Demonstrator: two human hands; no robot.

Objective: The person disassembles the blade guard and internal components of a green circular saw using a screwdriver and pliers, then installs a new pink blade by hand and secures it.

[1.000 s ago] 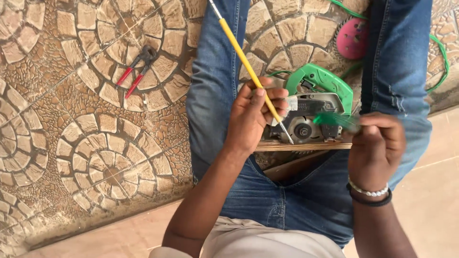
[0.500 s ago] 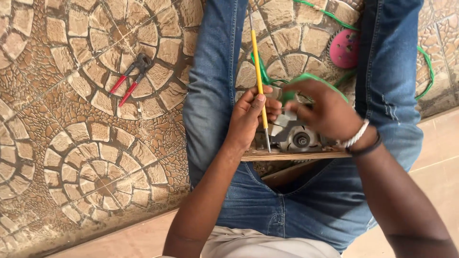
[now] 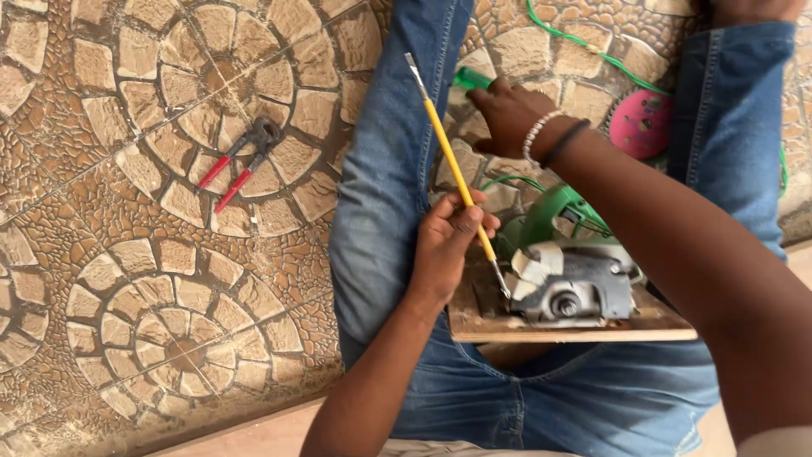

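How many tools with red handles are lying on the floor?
1. The red-handled pincers lie alone on the patterned stone floor, off to the left of the person's leg, away from both hands. Others could be hidden under the legs.

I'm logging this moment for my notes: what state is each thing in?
Left hand: gripping the yellow screwdriver, tip at the saw.
Right hand: fingers on a green part.
Green power saw: lying on a wooden board.
Red-handled pincers: lying shut, untouched.
Pink disc: flat on the floor.
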